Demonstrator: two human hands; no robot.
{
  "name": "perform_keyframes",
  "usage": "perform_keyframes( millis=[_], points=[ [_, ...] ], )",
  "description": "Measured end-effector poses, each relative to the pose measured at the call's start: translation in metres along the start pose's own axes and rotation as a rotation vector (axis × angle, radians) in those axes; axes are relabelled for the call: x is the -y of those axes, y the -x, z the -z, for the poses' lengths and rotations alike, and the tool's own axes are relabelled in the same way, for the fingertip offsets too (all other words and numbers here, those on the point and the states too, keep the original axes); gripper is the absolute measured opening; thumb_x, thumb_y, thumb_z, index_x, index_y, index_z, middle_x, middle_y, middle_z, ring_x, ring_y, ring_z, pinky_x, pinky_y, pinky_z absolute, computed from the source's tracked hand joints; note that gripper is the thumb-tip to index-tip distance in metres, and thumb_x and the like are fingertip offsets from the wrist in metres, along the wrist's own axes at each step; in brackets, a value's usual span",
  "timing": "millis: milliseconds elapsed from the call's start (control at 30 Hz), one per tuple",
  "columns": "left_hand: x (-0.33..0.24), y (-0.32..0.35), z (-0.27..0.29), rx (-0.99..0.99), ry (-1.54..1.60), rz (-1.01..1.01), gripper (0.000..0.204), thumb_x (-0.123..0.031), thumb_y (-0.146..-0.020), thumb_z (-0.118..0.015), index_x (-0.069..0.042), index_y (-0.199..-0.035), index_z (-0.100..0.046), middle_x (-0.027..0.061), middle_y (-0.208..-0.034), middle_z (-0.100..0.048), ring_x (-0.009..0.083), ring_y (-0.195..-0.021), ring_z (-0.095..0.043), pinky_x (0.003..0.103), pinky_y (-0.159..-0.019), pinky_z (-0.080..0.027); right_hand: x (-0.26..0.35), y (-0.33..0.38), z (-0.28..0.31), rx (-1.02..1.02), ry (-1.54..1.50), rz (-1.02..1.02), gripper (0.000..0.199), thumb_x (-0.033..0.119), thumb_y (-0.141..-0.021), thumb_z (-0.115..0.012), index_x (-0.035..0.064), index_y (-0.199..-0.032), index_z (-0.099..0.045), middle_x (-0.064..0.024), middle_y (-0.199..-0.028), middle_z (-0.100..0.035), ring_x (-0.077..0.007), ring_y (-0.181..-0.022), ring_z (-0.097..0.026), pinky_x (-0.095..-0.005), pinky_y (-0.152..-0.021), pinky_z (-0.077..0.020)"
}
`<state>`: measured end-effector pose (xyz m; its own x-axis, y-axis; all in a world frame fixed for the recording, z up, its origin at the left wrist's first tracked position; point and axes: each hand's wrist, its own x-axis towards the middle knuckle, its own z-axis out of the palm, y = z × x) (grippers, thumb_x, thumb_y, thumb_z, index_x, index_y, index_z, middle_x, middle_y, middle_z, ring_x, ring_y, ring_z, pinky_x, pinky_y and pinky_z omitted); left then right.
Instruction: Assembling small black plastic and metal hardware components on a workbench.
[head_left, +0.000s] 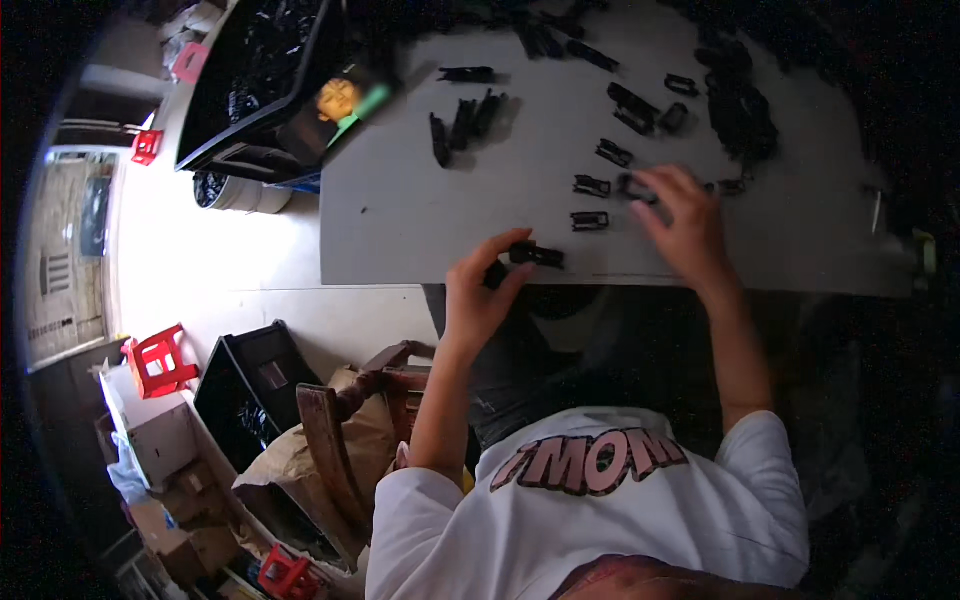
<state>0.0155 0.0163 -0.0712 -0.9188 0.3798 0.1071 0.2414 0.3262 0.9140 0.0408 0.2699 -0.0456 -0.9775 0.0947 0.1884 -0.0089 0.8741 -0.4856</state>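
Observation:
Near the front edge of the grey table (380,245), my left hand (475,300) is closed, thumb and fingers pinching an elongated black plastic part (540,257). My right hand (690,225) reaches over the table to its right. Its fingertips close on a small black plastic piece (634,188), and both are smeared by motion. Just left of that piece lie similar black clip-like pieces, one (591,186) level with it and another (589,221) a little nearer me. A third piece (613,153) rests farther back.
More black parts (465,120) lie at the back left, with a dark heap (740,110) at the back right. A lit screen (340,105) stands by a black crate (250,90) beyond the table's left edge. A wooden chair (335,440) and another black crate (255,385) are lower left.

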Motion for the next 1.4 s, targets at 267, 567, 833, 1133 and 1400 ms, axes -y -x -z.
perform_keyframes(
  millis=[267,567,833,1133,1400],
  points=[
    [-0.001,-0.003,-0.001,0.07,-0.061,0.011,0.032,-0.004,-0.075,-0.07,-0.005,-0.107,-0.063,0.0101,-0.098,-0.067,0.018,-0.086,-0.064,0.029,-0.075,-0.048,0.024,0.002,-0.01,0.066,-0.006,0.281,0.03,0.003,-0.072,-0.07,0.0014,-0.101,-0.062,-0.0108,-0.099,-0.056,-0.0267,-0.092,-0.058,-0.0364,-0.077,-0.0491],
    [0.004,-0.005,-0.011,0.01,-0.041,-0.065,0.032,-0.004,-0.073,-0.068,-0.007,-0.105,-0.061,0.0112,-0.093,-0.065,0.0272,-0.085,-0.064,0.033,-0.072,-0.049,0.026,0.007,-0.03,0.181,-0.129,0.166,0.03,0.001,-0.07,-0.066,-0.0003,-0.099,-0.058,-0.0139,-0.099,-0.055,-0.0311,-0.093,-0.057,-0.0382,-0.077,-0.0482],
    [-0.002,-0.004,-0.005,0.084,-0.006,0.074,0.03,-0.003,-0.078,-0.066,-0.004,-0.108,-0.062,0.0112,-0.099,-0.067,0.0201,-0.09,-0.066,0.03,-0.076,-0.05,0.048,0.014,-0.028,0.21,-0.261,0.242,0.03,0.001,-0.069,-0.067,-0.0004,-0.097,-0.057,-0.0138,-0.097,-0.054,-0.0315,-0.09,-0.057,-0.038,-0.075,-0.0482],
    [-0.003,-0.005,-0.027,-0.012,-0.191,-0.01,0.026,-0.007,-0.079,-0.068,-0.003,-0.104,-0.064,0.0118,-0.094,-0.068,0.018,-0.085,-0.065,0.03,-0.075,-0.05,0.063,0.022,-0.032,0.158,-0.003,0.345,0.032,0.003,-0.07,-0.069,-0.0011,-0.098,-0.056,-0.0137,-0.096,-0.053,-0.0305,-0.089,-0.057,-0.038,-0.074,-0.0486],
    [-0.002,-0.002,-0.013,0.064,0.292,0.052,0.022,-0.008,-0.081,-0.066,0.0,-0.102,-0.065,0.0098,-0.098,-0.066,0.0149,-0.089,-0.06,0.028,-0.078,-0.047,0.037,0.026,-0.027,0.355,-0.503,-0.002,0.032,0.011,-0.07,-0.076,-0.0024,-0.093,-0.058,-0.0081,-0.081,-0.053,-0.017,-0.071,-0.055,-0.0301,-0.059,-0.0442]
  ],
)
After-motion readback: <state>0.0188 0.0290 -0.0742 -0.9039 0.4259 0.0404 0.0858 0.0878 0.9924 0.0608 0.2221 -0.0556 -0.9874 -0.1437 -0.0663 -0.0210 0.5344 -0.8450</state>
